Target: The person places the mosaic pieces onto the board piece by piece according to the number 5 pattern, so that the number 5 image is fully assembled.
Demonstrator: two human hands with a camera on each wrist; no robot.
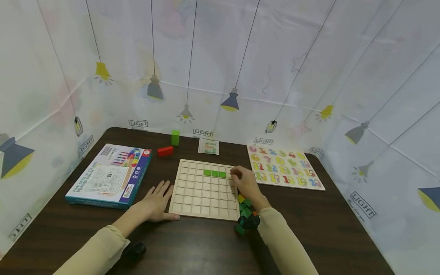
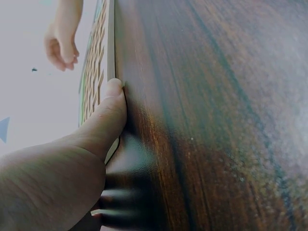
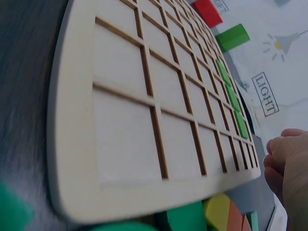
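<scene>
Three green tiles (image 1: 214, 173) are set in one grid board (image 1: 203, 217), mid-table (image 1: 192, 248). Behind: one red block (image 1: 165, 151), one green block (image 1: 175, 138), one card (image 1: 208, 146). Box (image 1: 113, 156) left, number board (image 1: 285, 166) right. Loose blocks (image 1: 245, 212) are partly hidden by right wrist (image 1: 262, 204). Board edge is touched by left hand (image 1: 156, 204), fingers spread; right hand (image 1: 246, 182) is bent over edge, grasp cannot be told.

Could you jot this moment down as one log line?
left hand: thumb touching grid board | right hand: at board's right edge, grip unclear | green tiles: three in a row on board
</scene>
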